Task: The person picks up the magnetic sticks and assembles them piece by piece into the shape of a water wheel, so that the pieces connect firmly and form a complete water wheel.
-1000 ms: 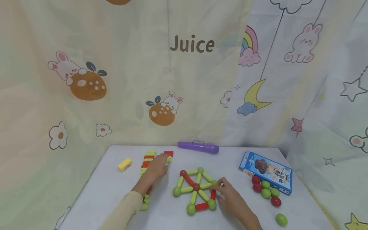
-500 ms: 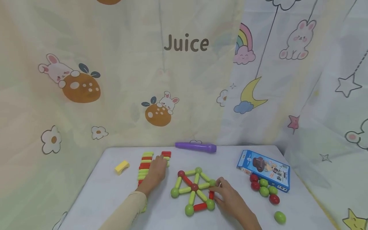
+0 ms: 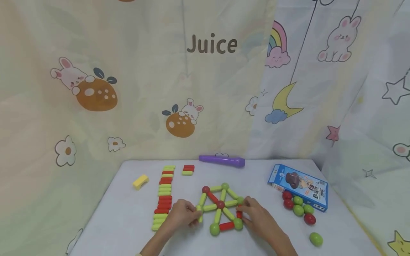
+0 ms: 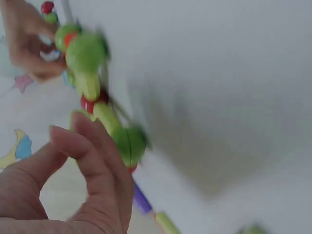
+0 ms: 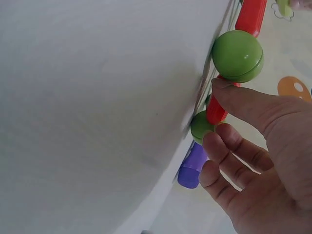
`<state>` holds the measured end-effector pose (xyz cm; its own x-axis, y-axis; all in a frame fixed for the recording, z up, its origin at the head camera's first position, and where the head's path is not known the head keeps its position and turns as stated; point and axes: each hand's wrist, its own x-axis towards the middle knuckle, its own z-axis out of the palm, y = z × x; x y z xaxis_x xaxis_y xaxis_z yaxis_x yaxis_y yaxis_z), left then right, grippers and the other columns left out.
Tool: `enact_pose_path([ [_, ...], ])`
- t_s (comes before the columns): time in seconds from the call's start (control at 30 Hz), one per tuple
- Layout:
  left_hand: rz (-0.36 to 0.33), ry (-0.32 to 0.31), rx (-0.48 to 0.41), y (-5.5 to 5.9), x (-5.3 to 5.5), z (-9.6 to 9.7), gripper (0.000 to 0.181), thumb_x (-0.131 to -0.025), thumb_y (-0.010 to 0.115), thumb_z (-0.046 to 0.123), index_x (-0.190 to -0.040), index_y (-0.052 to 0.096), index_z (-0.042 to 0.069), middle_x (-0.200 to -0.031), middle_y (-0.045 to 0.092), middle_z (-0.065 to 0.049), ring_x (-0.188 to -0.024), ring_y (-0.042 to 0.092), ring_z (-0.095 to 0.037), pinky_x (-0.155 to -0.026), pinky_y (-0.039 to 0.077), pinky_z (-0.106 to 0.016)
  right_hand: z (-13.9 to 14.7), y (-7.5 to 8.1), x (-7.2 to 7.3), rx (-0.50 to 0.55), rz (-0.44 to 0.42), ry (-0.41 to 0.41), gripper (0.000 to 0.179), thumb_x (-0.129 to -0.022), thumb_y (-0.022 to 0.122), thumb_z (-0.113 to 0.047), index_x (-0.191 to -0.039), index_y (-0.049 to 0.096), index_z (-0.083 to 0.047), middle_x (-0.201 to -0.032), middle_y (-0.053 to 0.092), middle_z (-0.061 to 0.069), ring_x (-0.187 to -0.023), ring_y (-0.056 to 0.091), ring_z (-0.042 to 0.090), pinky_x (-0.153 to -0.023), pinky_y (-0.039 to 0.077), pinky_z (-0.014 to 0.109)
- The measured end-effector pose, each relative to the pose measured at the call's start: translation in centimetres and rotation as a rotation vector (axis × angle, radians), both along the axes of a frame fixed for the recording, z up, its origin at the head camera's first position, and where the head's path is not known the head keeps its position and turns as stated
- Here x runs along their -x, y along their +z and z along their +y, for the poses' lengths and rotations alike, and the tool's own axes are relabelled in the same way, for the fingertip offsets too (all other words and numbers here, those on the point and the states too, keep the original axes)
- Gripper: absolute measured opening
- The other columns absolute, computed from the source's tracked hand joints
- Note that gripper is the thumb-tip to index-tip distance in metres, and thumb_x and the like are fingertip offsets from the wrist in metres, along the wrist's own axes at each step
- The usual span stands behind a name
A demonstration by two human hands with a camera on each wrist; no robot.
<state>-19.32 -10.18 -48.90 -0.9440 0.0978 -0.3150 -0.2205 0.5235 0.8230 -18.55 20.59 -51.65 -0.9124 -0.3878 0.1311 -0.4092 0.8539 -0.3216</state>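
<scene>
A wheel-like frame of green and red balls joined by rods lies mid-table, around a red centre ball [image 3: 220, 204]. My left hand [image 3: 183, 214] pinches a light green rod [image 3: 200, 214] upright in the head view, overlapping the frame's left corner ball. In the left wrist view, the thumb and fingertips of this hand [image 4: 92, 165] meet. At the frame's right side, my right hand [image 3: 257, 217] holds a red rod [image 5: 218, 108] between thumb and fingers. That rod runs between two green balls, the nearer green ball [image 5: 238, 56] beside my thumb.
A column of green and red rods [image 3: 164, 199] lies left, with a shorter stack [image 3: 188, 170] behind. A yellow block [image 3: 140, 182], a purple stick [image 3: 222, 161] and a blue box [image 3: 301, 186] stand farther out. Loose balls [image 3: 298, 210] sit right.
My left hand has come from the short rod stack toward the frame's left corner, bringing a light green rod. My right hand stays at the frame's right side.
</scene>
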Motion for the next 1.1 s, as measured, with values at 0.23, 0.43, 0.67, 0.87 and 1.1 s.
enact_pose_path([
  [0.23,-0.126,0.09,-0.175,-2.7,-1.2,2.0,0.022,-0.098,0.081,0.022,-0.092,0.071,0.004,-0.072,0.076,-0.005,-0.061,0.07,-0.01,-0.06,0.055,-0.023,0.2,-0.3,0.4,0.012,-0.03,0.015,0.034,-0.086,0.09,-0.009,-0.118,0.084,-0.018,-0.102,0.054,-0.008,-0.088,0.048,0.007,-0.072,0.052,0.024],
  [0.43,-0.145,0.19,-0.341,-3.9,-1.5,2.6,0.019,-0.1,0.076,0.016,-0.093,0.07,0.0,-0.074,0.076,-0.005,-0.06,0.067,-0.006,-0.058,0.054,-0.019,0.3,-0.7,0.4,0.011,-0.025,0.034,0.033,-0.087,0.09,-0.011,-0.119,0.084,-0.018,-0.102,0.055,-0.009,-0.088,0.049,0.006,-0.073,0.053,0.025],
  [0.67,-0.144,0.232,-0.342,-4.2,-1.3,3.2,0.022,-0.102,0.077,0.018,-0.094,0.065,0.001,-0.078,0.078,-0.008,-0.063,0.071,-0.01,-0.063,0.054,-0.022,0.4,-0.4,0.2,0.006,-0.015,0.04,0.033,-0.087,0.089,-0.01,-0.118,0.084,-0.018,-0.102,0.056,-0.008,-0.088,0.049,0.006,-0.073,0.054,0.025],
  [0.87,-0.067,0.219,-0.301,-4.8,-1.4,3.5,0.024,-0.102,0.076,0.017,-0.09,0.062,0.002,-0.073,0.076,-0.009,-0.06,0.072,-0.012,-0.058,0.05,-0.023,0.4,-0.4,0.2,0.004,-0.016,0.036,0.033,-0.087,0.089,-0.01,-0.118,0.084,-0.019,-0.103,0.057,-0.008,-0.088,0.051,0.006,-0.076,0.056,0.026],
  [1.1,0.06,0.184,-0.213,-5.5,-1.3,4.0,0.027,-0.1,0.077,0.014,-0.083,0.058,0.004,-0.066,0.073,-0.006,-0.053,0.069,-0.013,-0.05,0.048,-0.02,0.3,-0.1,0.2,0.006,-0.05,0.011,0.034,-0.087,0.09,-0.009,-0.119,0.084,-0.02,-0.104,0.06,-0.007,-0.09,0.054,0.007,-0.081,0.06,0.031],
])
